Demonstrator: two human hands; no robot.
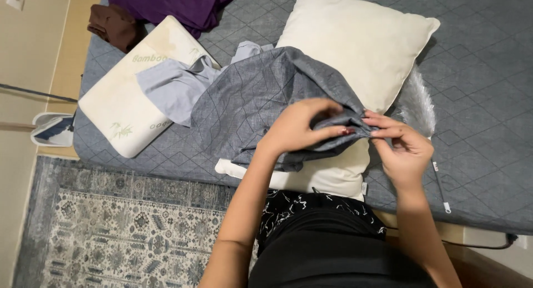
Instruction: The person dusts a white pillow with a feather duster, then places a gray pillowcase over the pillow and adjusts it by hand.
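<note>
A grey quilted pillowcase [250, 96] lies bunched over a cream pillow [327, 174] at the near edge of the bed. My left hand [300, 127] pinches the gathered edge of the pillowcase from the left. Facing it from the right, my right hand [402, 146] grips the same bunched edge with its fingertips. The two hands nearly touch at the fabric. A lighter grey-blue lining [177, 85] of the case trails to the left.
A second cream pillow [361, 41] lies behind on the grey quilted bed cover [483, 99]. A white printed pillow [127, 99] sits at left, purple cloth [172, 5] and a brown item [111, 24] behind it. A patterned rug [122, 232] covers the floor. A zipper strip [441, 188] hangs at right.
</note>
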